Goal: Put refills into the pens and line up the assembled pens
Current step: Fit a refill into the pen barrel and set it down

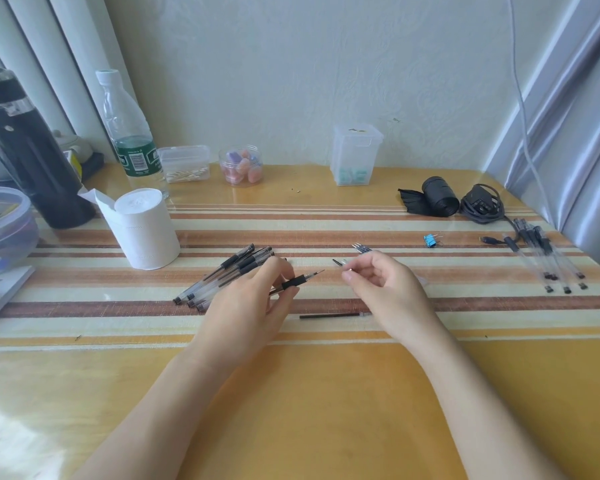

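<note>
Pale wall (291, 64) backs a glossy striped table (291, 393); the sheen suggests a slick top, so round parts may roll or skid on it. From the head view, your left hand (253, 299) curls its fingers round a pen (293, 282), thumb and fingertips on the black rubber grip, a fine point poking out of the front; your right hand (385, 289) pinches a small silvery piece (349, 270) between thumb and forefinger, probably the screw-on tip, though it is too small to be sure; the other fingers curl loosely. Expect the pen to be light and stiff; the rubber sleeve is the surest hold, the clear barrel looks slippery. 1 loose refill (329, 316) lies near you between your wrists; it looks thin and bendable, so lift it near the middle. More refills (361, 249) lie just behind your right hand; a heap of pens (222, 271) sits beside your left; a row of pens (551, 261) lies well apart at the right edge. Beyond stand a tissue roll (146, 230) and a bottle (129, 133).
</note>
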